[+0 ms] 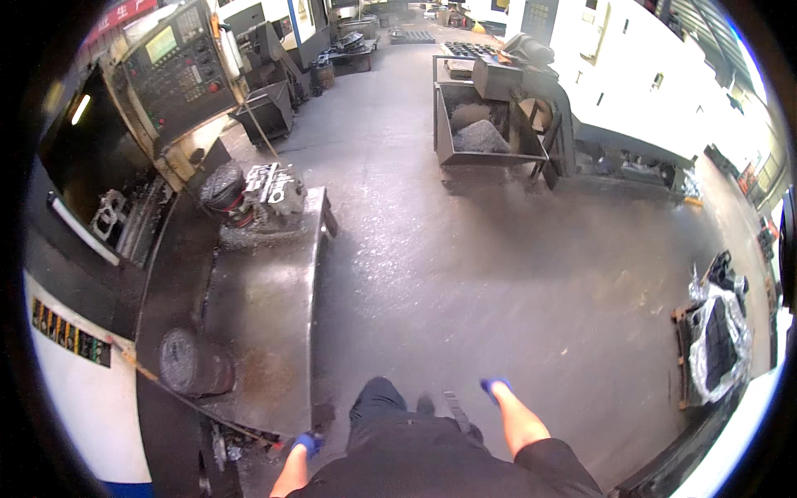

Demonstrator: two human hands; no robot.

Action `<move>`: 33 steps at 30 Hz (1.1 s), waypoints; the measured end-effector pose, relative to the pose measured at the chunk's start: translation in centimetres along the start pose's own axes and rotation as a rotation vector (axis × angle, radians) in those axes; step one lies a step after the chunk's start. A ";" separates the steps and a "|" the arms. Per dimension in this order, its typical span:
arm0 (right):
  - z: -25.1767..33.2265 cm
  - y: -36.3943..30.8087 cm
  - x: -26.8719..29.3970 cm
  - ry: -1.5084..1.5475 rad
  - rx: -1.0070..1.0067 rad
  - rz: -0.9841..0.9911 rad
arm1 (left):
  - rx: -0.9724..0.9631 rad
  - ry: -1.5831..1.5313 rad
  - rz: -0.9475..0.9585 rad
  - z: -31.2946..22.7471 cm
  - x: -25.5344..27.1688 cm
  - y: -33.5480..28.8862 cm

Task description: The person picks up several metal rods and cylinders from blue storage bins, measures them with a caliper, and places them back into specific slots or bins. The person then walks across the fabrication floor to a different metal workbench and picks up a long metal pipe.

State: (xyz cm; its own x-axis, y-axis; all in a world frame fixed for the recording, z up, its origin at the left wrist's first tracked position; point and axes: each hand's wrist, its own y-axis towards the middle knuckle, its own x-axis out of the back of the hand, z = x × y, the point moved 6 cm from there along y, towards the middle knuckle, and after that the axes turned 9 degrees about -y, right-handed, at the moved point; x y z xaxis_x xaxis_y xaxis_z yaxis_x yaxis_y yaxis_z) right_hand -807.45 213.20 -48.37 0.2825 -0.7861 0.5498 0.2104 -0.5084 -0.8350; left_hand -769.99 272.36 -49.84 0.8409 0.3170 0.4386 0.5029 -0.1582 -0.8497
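My left hand [309, 444], in a blue glove, hangs low beside the near end of a dark metal bench [274, 290]. My right hand [496, 388], gloved in blue too, is out over the floor to my right, apart from any object. Both gloves are small and their fingers do not show well enough to tell open from closed; nothing is visible sticking out of either. On the bench's far end lies a silvery machined metal casting [274, 187], next to a round dark container [222, 184] heaped with shavings. A cylindrical bin [195, 363] stands at the near left.
Left is a machine tool with a control panel [178, 70] and an open bay holding another casting [108, 213]. A chip cart [490, 153] with metal shavings stands ahead, by a conveyor [560, 108]. A plastic-wrapped pallet load [718, 344] sits at right. Grey floor [398, 224] runs between.
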 end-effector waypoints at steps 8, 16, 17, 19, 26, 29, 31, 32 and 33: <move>25.1 12.7 43.9 0.459 0.454 -0.478 | 0.442 -0.324 0.232 -13.5 6.3 11.2; 13.3 27.4 32.5 0.502 -0.295 0.328 | -0.198 0.149 0.106 -68.8 20.8 33.6; 13.2 27.3 32.6 0.437 -0.310 0.363 | -0.337 0.297 -0.019 -75.6 23.6 35.3; 13.5 28.3 35.1 0.444 -0.361 0.369 | -0.431 0.178 -0.104 -90.3 27.0 36.3; 23.3 45.0 58.2 0.626 -0.343 0.199 | -0.426 0.327 -0.076 -111.0 33.5 49.6; 35.8 56.2 79.7 0.257 -0.057 0.009 | -0.408 0.406 0.061 -109.2 36.0 52.5; 45.3 58.9 97.3 0.381 0.042 -0.160 | 0.032 -0.146 0.061 -102.6 37.2 54.7; 49.7 60.3 105.6 0.170 0.109 -0.189 | 0.026 0.184 0.189 -101.4 36.5 55.8; 49.6 67.9 111.3 0.102 0.138 -0.271 | 0.212 -0.246 0.210 -104.3 35.9 57.6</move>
State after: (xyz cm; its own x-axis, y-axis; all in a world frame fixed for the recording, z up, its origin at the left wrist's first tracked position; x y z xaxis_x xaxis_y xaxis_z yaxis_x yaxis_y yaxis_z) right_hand -715.31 108.60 -42.77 0.1048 -0.6635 0.7408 0.3922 -0.6570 -0.6439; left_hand -689.98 177.09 -52.51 0.8353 0.5168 0.1873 0.2505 -0.0546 -0.9666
